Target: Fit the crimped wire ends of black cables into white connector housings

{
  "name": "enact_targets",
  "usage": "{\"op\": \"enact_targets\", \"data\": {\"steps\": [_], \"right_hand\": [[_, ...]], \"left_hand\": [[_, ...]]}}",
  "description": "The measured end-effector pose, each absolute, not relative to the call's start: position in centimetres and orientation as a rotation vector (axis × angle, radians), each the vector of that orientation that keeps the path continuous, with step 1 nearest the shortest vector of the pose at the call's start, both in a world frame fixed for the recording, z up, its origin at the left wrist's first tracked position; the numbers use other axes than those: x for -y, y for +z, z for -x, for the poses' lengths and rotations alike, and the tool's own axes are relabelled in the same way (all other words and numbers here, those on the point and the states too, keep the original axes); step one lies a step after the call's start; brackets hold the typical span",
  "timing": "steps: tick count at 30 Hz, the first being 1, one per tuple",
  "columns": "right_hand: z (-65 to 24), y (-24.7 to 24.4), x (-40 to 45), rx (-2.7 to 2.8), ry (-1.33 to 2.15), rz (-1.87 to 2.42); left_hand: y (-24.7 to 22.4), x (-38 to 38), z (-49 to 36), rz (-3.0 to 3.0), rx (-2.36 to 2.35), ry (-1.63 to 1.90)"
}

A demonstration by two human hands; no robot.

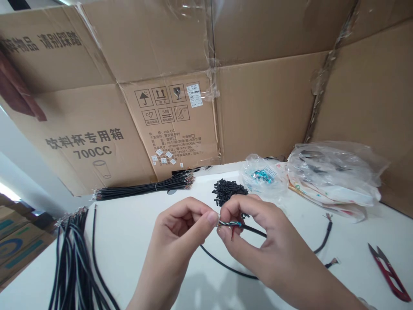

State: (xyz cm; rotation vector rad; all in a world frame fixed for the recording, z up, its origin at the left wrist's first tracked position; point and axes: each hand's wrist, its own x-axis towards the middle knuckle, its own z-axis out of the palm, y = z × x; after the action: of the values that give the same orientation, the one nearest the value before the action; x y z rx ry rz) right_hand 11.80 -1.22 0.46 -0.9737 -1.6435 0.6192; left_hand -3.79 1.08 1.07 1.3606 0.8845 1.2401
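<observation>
My left hand [183, 237] pinches the twisted inner wires at the stripped end of a black cable [253, 230], thumb against forefinger. Just to its right, my right hand [261, 232] is closed round the same cable near a small blue piece, and a thin red strand hangs below its fingertips. From there the cable runs behind my right hand and loops over the white table. Right behind my fingers lies a heap of short black tubes [226, 191], partly hidden by my right hand.
Bundled black cables [145, 187] lie along the back; more cables [69, 258] hang at the left. A clear bag [263, 174] with blue pieces and a larger plastic bag [335, 172] sit at the back right. Red-handled snips [389, 271] lie far right. Cardboard [271, 99] walls the back.
</observation>
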Motion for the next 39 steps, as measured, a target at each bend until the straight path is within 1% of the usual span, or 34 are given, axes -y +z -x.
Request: {"op": "enact_targets", "data": {"steps": [4, 7, 11, 17, 21, 25, 30, 33, 39], "right_hand": [[-12.1, 0.6, 1.3, 1.633, 0.809, 0.977], [-12.4, 0.8, 1.3, 1.642, 0.863, 0.946], [-12.6, 1.1, 1.1, 1.609, 0.919, 0.893], [-13.2, 0.8, 0.6, 1.551, 1.097, 0.743], [-13.7, 0.6, 0.3, 1.472, 1.235, 0.664], [-13.9, 0.3, -0.3, 1.412, 1.373, 0.586], [-13.9, 0.1, -0.9, 1.406, 1.468, 0.419], [-14.0, 0.3, -0.8, 1.456, 1.428, 0.435], [-14.3, 0.5, -0.4, 1.569, 1.148, 0.782]], "left_hand": [[1.1, -1.2, 4.0, -1.392, -0.887, 1.23], [1.2, -1.3, 4.1, -1.424, -0.908, 1.165], [1.2, -1.4, 4.2, -1.453, -0.934, 1.181], [1.1, -1.3, 3.8, -1.306, -0.865, 1.128], [1.5, -0.6, 3.1, -1.252, -0.943, 1.217], [1.7, -0.1, 2.7, -1.36, -1.034, 1.302], [1.5, -0.2, 2.6, -1.446, -1.034, 1.268], [1.3, -0.4, 2.5, -1.475, -1.005, 1.177], [0.4, -1.4, 2.7, -1.514, -0.936, 0.952]]}}
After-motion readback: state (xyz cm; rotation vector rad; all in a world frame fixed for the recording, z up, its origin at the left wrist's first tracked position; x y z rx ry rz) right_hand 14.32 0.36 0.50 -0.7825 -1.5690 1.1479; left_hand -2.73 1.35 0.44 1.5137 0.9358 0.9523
